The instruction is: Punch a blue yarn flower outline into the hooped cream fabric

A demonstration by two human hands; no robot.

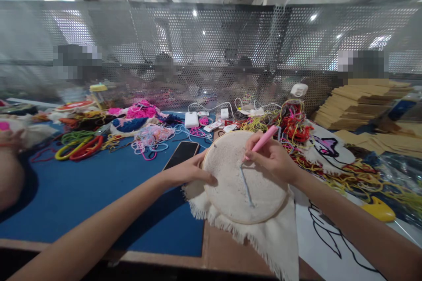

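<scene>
A round embroidery hoop with cream, frayed-edged cloth stretched in it is tilted up above the table's front. My left hand grips its left rim, thumb on the cloth and the other fingers hidden behind. My right hand is closed around a pink punch-needle pen, whose lower end is at the cloth. From there a light blue yarn line runs down the fabric. Light blue yarn also shows at the pen's top end.
A black phone lies beside the hoop. Red-handled scissors and tangled yarn are farther left. Right are more yarn, a yellow tool, a drawing and brown envelopes. Another person's arm is far left.
</scene>
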